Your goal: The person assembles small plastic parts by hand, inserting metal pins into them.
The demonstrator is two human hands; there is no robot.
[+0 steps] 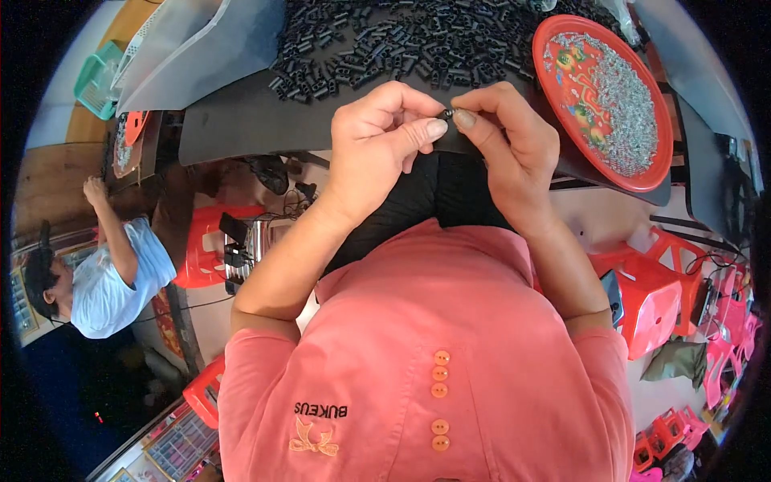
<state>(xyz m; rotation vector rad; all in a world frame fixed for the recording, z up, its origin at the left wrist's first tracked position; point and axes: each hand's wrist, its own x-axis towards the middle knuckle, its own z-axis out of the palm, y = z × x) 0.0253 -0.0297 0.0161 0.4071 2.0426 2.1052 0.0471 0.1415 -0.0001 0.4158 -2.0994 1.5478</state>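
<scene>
Just between the fingers of the left hand (365, 153) and the right hand (520, 157) is a small dark piece (448, 116). Both hands pinch it with their tips close together, one from each side. It looks light and hard, maybe a bit slippery, so the sides are a good place to hold it. Past the fingers, lots of black tubes (377, 60) lie on the tabletop (233, 120). To their right, a red tray (663, 153) holds tiny shiny bits (630, 100).

Dark piece (449, 115): partly hidden by fingertips (436, 129) | black pile (393, 52): cut by top edge
</scene>
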